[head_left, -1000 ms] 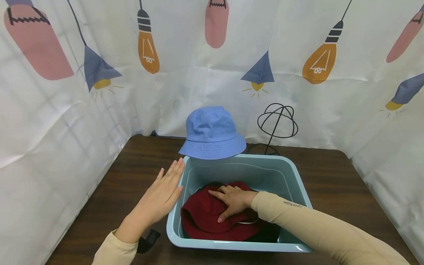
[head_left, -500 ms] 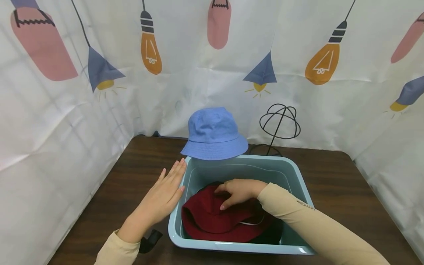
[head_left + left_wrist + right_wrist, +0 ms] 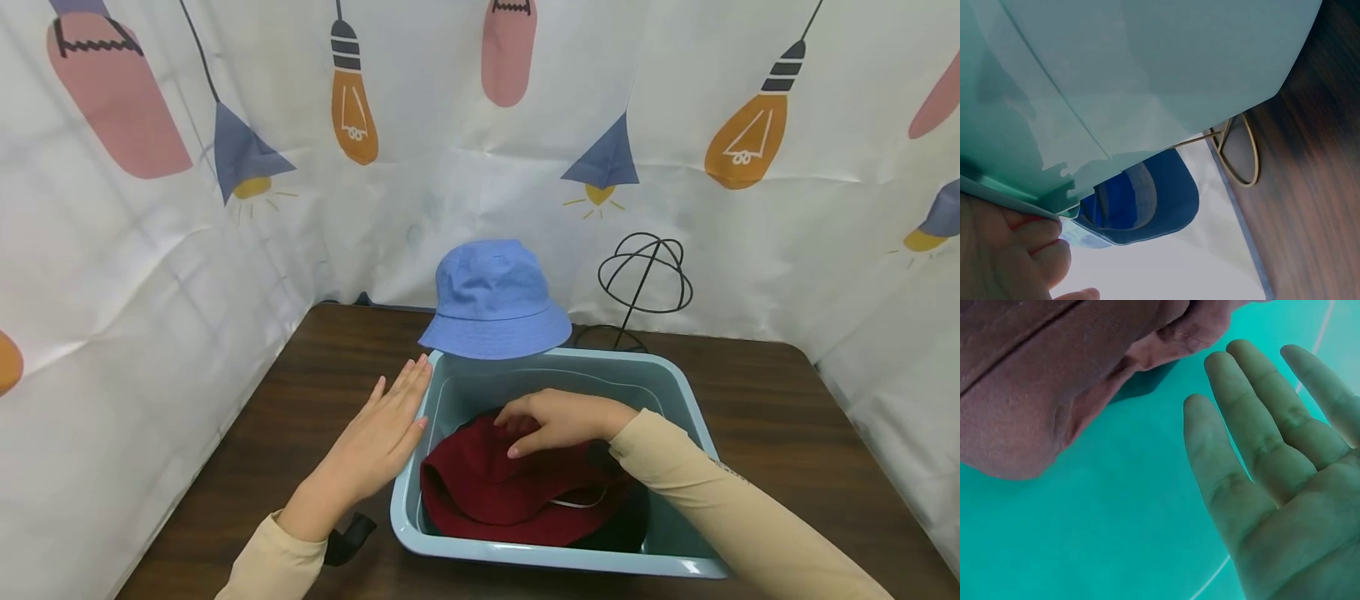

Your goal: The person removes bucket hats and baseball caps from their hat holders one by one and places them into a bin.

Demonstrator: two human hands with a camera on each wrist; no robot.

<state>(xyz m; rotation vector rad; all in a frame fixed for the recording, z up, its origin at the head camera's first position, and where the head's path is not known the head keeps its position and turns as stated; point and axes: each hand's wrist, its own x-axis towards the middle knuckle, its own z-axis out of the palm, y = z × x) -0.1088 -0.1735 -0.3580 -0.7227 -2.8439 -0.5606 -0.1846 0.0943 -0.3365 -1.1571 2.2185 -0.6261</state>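
Observation:
A dark red bucket hat [image 3: 491,479] lies in the light blue plastic bin [image 3: 562,557], on top of some dark cloth [image 3: 611,533]. Just above the hat hovers my right hand [image 3: 566,419], loosely bent. In the right wrist view its fingers [image 3: 1216,447] are spread apart from the hat with nothing in them. My left hand [image 3: 378,442] rests against the bin's left rim with its fingers extended. The left wrist view shows those fingers [image 3: 1050,256] beside the bin's edge. A blue bucket hat [image 3: 495,292] sits behind the bin, above its back rim.
Behind the bin stands a black wire hat stand [image 3: 645,275], bare on top. Everything is on a dark wooden table [image 3: 315,400]. A white patterned curtain [image 3: 465,183] encloses the back and sides. A black strap [image 3: 350,539] shows by my left wrist.
My right hand has lifted off the red hat, its spread fingers drawing together and bending. The left hand keeps its place at the rim. The view has shifted slightly.

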